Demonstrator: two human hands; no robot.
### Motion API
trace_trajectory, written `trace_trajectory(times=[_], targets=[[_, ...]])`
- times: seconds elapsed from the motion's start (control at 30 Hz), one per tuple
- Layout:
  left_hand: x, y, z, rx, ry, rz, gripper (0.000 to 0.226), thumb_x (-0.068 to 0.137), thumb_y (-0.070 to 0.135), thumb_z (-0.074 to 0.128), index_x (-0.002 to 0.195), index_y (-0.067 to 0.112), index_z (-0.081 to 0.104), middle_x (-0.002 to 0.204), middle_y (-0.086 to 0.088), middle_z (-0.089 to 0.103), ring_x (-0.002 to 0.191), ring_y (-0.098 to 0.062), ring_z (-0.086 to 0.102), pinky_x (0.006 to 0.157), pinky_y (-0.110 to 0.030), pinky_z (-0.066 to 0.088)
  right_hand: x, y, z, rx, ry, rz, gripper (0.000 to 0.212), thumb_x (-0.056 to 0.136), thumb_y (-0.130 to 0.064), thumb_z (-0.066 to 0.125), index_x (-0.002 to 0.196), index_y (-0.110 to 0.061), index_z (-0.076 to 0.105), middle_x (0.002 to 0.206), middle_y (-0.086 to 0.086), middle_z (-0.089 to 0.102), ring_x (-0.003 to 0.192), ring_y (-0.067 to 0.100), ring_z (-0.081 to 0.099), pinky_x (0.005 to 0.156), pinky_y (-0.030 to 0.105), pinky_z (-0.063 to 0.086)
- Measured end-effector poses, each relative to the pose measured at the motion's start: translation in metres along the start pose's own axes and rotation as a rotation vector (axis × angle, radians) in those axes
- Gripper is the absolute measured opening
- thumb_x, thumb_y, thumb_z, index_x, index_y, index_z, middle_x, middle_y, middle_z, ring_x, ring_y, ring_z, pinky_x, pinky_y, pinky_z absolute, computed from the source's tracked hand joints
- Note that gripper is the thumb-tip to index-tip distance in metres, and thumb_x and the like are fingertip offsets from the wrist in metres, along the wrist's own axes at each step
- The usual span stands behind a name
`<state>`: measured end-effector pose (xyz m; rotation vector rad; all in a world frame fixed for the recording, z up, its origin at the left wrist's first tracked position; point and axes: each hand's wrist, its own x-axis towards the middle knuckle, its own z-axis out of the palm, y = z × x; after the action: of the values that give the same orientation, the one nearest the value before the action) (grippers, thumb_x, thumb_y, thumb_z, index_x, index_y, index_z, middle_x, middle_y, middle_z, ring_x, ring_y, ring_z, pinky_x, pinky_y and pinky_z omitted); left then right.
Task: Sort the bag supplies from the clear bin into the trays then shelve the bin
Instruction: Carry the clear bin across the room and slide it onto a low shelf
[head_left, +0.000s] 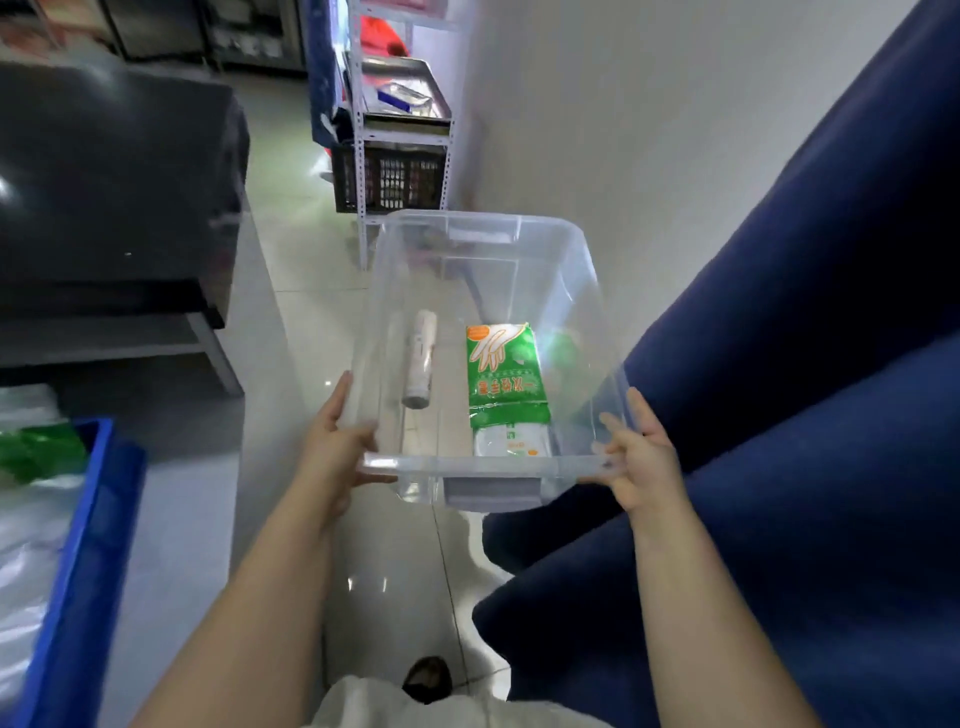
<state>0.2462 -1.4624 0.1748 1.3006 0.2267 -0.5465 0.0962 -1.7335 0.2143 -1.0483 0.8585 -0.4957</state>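
Observation:
I hold a clear plastic bin (582, 270) in the air over the floor in front of me. My left hand (337, 441) grips its near left corner and my right hand (639, 457) grips its near right corner. Inside the bin lie a white roll of bags (421, 364) on the left and a green and white pack of disposable gloves (506, 379) on the right. A blue tray (78, 561) holding clear and green bags sits at the lower left on a grey table.
A white metal shelf rack (358, 130) stands ahead by the wall with a steel tray (405, 93) and a black crate (389, 176) on it. Dark blue cloth (805, 415) hangs at the right. A black covered table (114, 182) is at the left.

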Motion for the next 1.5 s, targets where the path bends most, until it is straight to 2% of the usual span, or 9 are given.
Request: trace_trajectory(times=[0.23,0.37,0.47,0.6,0.73,1.0,1.13,1.37,1.5], targets=[[0.118,0.049,0.046,-0.035,0.105,0.021,0.076,0.081,-0.004,0.056,0.123,0.059,0.050,0.106,-0.004,0.060,0.071,-0.021,0.053,0.054,-0.044,0.057,0.139,-0.040,0.074,-0.060,-0.143,-0.008,0.052,0.088,0.007,0.047,0.103,-0.040,0.066,0.082,0.006,0.058,0.069,0.023,0.051,0.064,0.044,0.047],[0.199,0.074,0.073,-0.048,0.191,0.065,0.077,0.080,-0.005,0.055,0.119,0.061,0.052,0.116,-0.007,0.058,0.068,-0.017,0.051,0.054,-0.036,0.055,0.238,-0.053,0.118,-0.065,-0.165,0.044,0.074,0.072,0.016,0.034,0.127,-0.028,0.057,0.104,0.008,0.068,0.073,0.030,0.062,0.070,0.050,0.050],[0.268,0.098,0.093,-0.087,0.242,0.089,0.081,0.076,-0.009,0.052,0.124,0.057,0.051,0.138,-0.013,0.054,0.073,-0.016,0.055,0.065,-0.047,0.058,0.322,-0.067,0.164,-0.089,-0.214,0.045,0.080,0.065,0.017,0.030,0.134,-0.019,0.050,0.124,0.015,0.060,0.085,0.028,0.057,0.067,0.034,0.047],[0.354,0.143,0.118,-0.129,0.295,0.100,0.087,0.068,-0.013,0.044,0.117,0.058,0.054,0.112,-0.005,0.060,0.084,-0.019,0.060,0.060,-0.050,0.058,0.424,-0.092,0.236,-0.130,-0.327,0.070,0.081,0.063,0.017,0.030,0.131,-0.021,0.053,0.115,0.008,0.064,0.077,0.026,0.060,0.065,0.032,0.045],[0.439,0.193,0.122,-0.170,0.393,0.103,0.089,0.068,-0.015,0.042,0.129,0.050,0.049,0.131,-0.009,0.058,0.096,-0.025,0.061,0.056,-0.048,0.058,0.509,-0.101,0.323,-0.139,-0.395,0.088,0.078,0.066,0.018,0.030,0.116,-0.031,0.064,0.095,-0.003,0.070,0.058,0.013,0.060,0.049,0.024,0.048],[0.633,0.295,0.047,-0.219,0.443,0.022,0.089,0.068,-0.016,0.038,0.117,0.057,0.053,0.119,-0.014,0.060,0.088,-0.029,0.055,0.053,-0.046,0.056,0.635,-0.076,0.532,-0.165,-0.560,0.104,0.074,0.071,0.021,0.032,0.134,-0.016,0.048,0.120,0.015,0.056,0.092,0.032,0.057,0.062,0.042,0.054],[0.723,0.347,0.005,-0.304,0.442,-0.006,0.089,0.064,-0.017,0.038,0.116,0.054,0.054,0.118,-0.018,0.060,0.080,-0.026,0.055,0.055,-0.044,0.055,0.686,-0.067,0.635,-0.143,-0.522,0.156,0.086,0.066,0.024,0.028,0.138,-0.020,0.046,0.136,0.014,0.054,0.114,0.042,0.055,0.095,0.064,0.041],[0.852,0.446,-0.056,-0.216,0.477,0.025,0.088,0.068,-0.015,0.044,0.125,0.052,0.053,0.116,-0.017,0.059,0.086,-0.029,0.053,0.072,-0.059,0.054,0.776,-0.055,0.797,-0.195,-0.605,0.246,0.069,0.085,0.014,0.040,0.139,-0.029,0.042,0.138,0.018,0.050,0.093,0.035,0.053,0.078,0.063,0.047],[0.929,0.497,-0.096,-0.182,0.483,0.053,0.080,0.077,-0.010,0.048,0.124,0.055,0.053,0.116,-0.016,0.061,0.087,-0.028,0.055,0.061,-0.048,0.056,0.831,-0.038,0.900,-0.157,-0.664,0.277,0.066,0.088,0.013,0.039,0.136,-0.032,0.047,0.136,0.016,0.052,0.093,0.034,0.056,0.073,0.058,0.052]])
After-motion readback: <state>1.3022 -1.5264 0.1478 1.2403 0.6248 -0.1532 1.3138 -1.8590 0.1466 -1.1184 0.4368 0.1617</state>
